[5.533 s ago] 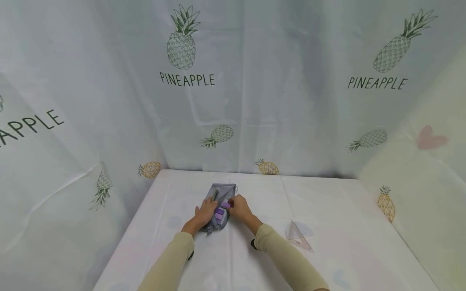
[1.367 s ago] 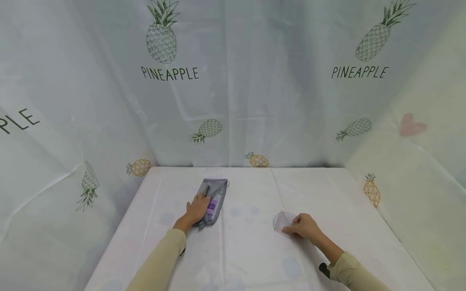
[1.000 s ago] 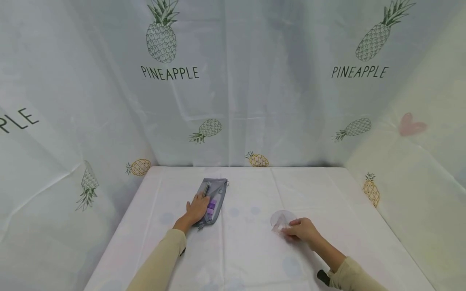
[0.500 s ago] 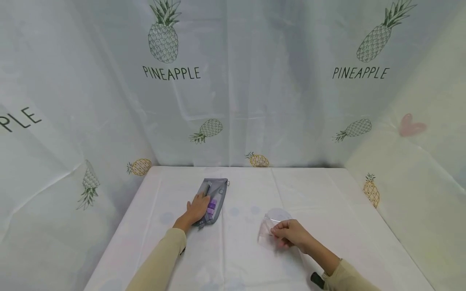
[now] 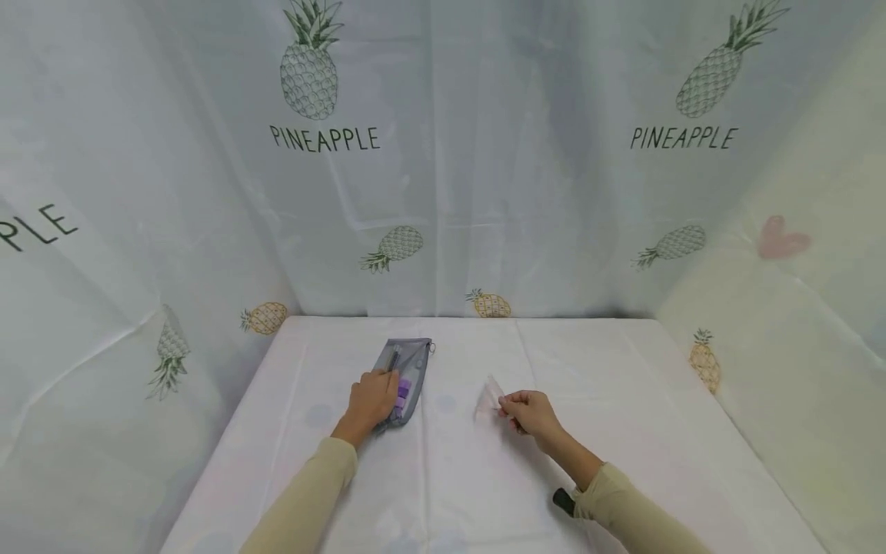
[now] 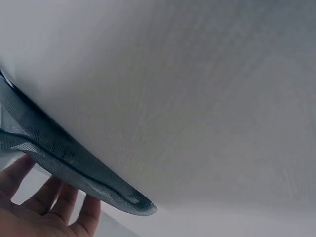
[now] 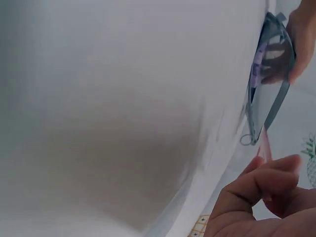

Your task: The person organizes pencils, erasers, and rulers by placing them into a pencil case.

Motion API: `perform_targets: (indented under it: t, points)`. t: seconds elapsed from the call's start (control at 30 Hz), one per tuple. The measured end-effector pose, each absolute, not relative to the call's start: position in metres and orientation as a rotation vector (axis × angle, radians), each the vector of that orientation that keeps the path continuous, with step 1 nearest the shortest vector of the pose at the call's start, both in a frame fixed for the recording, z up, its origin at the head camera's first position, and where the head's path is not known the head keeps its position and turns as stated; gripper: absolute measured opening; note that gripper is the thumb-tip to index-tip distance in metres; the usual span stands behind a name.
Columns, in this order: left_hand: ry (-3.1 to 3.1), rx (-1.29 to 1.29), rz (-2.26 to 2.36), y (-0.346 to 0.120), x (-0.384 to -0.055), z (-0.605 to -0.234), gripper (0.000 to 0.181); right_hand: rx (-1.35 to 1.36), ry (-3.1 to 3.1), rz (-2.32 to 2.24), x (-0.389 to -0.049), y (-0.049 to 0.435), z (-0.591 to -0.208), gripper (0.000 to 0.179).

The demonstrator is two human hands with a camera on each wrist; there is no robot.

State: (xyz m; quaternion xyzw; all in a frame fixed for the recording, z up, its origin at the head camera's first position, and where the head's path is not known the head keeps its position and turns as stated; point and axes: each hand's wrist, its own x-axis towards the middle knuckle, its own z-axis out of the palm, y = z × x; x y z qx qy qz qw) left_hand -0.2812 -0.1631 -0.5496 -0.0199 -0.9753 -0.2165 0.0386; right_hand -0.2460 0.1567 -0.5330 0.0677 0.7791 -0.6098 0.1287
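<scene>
A grey mesh pencil case [image 5: 418,362] lies on the table, with pens and purple-banded pieces showing through it. My left hand [image 5: 371,398] holds it from the near left side. In the left wrist view, the fingers of that hand [image 6: 54,207] lie against the mesh along the raised edge. The right wrist view shows the case [image 7: 280,101] gaping, its upper side lifted. Right of it, my right hand [image 5: 531,414] pinches a clear pinkish set square [image 5: 488,398] between thumb and fingers. The set square [image 7: 265,145] points toward the case; its held corner is hidden.
A white cloth [image 5: 623,408] with faint printed dots covers the table. Pineapple-printed curtains [image 5: 526,154] close off the back and both sides. A small ring [image 7: 246,140] hangs at the case's end. A black wrist strap piece [image 5: 564,502] sits by the right sleeve.
My right hand has picked the set square up from the right of the table and carried it left toward the pencil case. My left hand, earlier flat on the case, now lifts its upper side.
</scene>
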Motion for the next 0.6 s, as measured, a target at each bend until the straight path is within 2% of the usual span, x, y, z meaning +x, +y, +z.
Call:
perform_targets:
  t: [0.27, 0.6]
  points:
    - [-2.99, -0.06, -0.685, -0.165, -0.279, -0.548, 0.055, 0.261, 2.116, -1.972, -0.273, 0.105, -0.533, 0.022]
    - [-2.946, -0.102, -0.858, -0.163, -0.275, -0.546, 0.055, 0.244, 2.215, -1.84, -0.284, 0.052, -0.536, 0.018]
